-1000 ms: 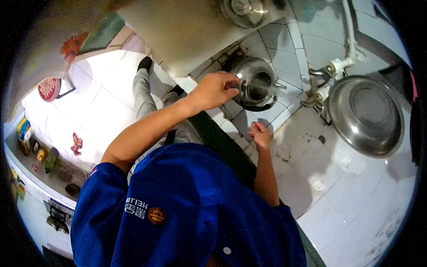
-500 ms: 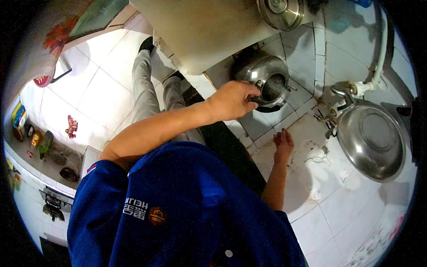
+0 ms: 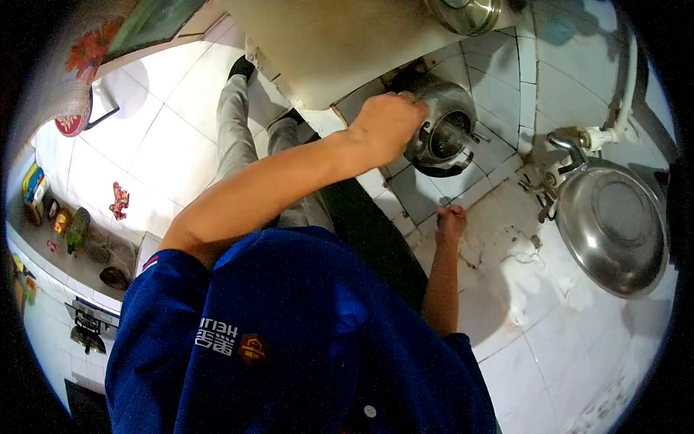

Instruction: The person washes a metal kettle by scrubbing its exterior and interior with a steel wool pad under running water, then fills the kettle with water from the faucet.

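A metal kettle [image 3: 442, 101] stands uncovered near the top, its round mouth facing me and its black handle folded down along the near rim. My left hand [image 3: 390, 129] is closed at the kettle's left side; its fingertips are hidden behind the knuckles and seem to grip the kettle. A pale streak shows in the dark mouth, and I cannot tell whether it is water or steam. Below and apart from the kettle, my right hand [image 3: 452, 220] has curled fingers over the white tiles. Something small and greyish shows at its fingertips, too small to name.
On the right a large metal basin [image 3: 613, 228] leans below a tap [image 3: 567, 148] and a white pipe [image 3: 627, 101]. A metal lid [image 3: 468, 14] lies on the pale board [image 3: 318, 50] above. Bottles [image 3: 76, 233] stand on a shelf at far left.
My left hand has moved up from the kettle's mouth to its side and closed. The kettle appears turned or tilted, with more dark surface showing behind it. My right hand has curled tighter.
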`<state>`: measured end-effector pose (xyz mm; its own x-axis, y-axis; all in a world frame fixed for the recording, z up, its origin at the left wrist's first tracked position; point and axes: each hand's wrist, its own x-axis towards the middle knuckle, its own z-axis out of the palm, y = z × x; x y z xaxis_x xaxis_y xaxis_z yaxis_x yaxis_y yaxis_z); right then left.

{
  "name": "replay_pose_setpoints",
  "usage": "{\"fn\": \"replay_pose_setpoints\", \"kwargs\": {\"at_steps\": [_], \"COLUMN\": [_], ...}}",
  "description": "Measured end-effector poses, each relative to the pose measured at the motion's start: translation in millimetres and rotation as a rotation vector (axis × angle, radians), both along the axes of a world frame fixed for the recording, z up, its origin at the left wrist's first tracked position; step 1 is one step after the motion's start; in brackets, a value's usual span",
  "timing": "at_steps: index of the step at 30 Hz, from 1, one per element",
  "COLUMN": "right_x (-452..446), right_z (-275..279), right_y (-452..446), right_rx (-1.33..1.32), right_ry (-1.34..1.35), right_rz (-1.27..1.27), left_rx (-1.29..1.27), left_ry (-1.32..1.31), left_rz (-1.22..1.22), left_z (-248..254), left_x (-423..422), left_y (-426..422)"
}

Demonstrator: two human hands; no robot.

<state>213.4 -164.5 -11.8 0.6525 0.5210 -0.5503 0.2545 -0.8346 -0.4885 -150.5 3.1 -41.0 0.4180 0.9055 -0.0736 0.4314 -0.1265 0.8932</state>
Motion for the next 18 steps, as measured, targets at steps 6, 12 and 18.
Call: {"fn": "replay_pose_setpoints", "kwargs": {"at_steps": [6,12,18], "right_x": [-15,-59,-3], "right_z": [-32,-9,-33], "right_y": [-16,3,-28], "right_rx": [0.112,0.02,0.005], "right_ry": [0.117,0.064,0.012], "right_rz": [0.221,0.073,0.24], "left_rx": [-0.086,-0.107,-0.171], "left_ry": [0.2,0.32,0.34], "left_rz": [-0.15,-0.227,-0.26], "left_z": [-6,-3,-4], "left_x": [5,6,3], "left_y": [6,9,18]}}
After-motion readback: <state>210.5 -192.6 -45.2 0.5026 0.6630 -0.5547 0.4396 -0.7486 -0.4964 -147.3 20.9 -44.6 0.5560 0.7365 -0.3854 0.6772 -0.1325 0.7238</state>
